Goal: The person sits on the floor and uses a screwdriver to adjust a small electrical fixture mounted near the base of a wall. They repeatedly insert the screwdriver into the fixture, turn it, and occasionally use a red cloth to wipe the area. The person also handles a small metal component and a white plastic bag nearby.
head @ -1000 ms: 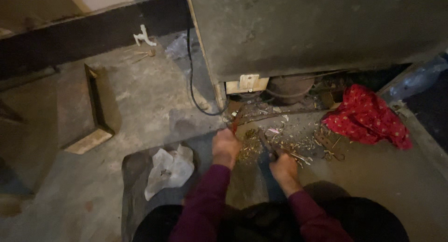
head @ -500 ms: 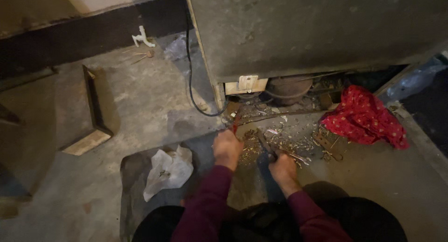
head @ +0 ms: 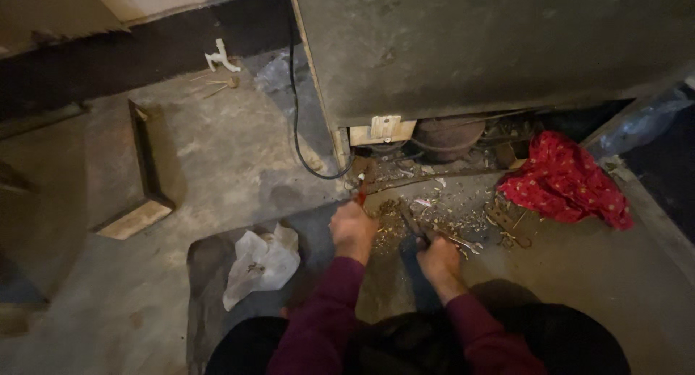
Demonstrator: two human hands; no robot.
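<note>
My left hand (head: 352, 229) is closed around a small tool with a red handle (head: 361, 192), its tip pointing at the base of a large grey appliance (head: 492, 49). My right hand (head: 437, 257) grips a dark, narrow tool (head: 410, 219) that angles up and left over a pile of debris and small metal scraps (head: 441, 212) on the concrete floor. Both sleeves are maroon. A dark round part (head: 447, 136) sits in the open gap under the appliance.
A red patterned cloth (head: 565, 179) lies right of the debris. A crumpled white bag (head: 260, 263) rests on a dark mat left of my arm. A black cable (head: 297, 114) hangs down the appliance's left edge. A wooden frame piece (head: 145, 172) lies further left.
The view has shifted very slightly; both hands stay at the debris pile holding their tools, with no clear movement.
</note>
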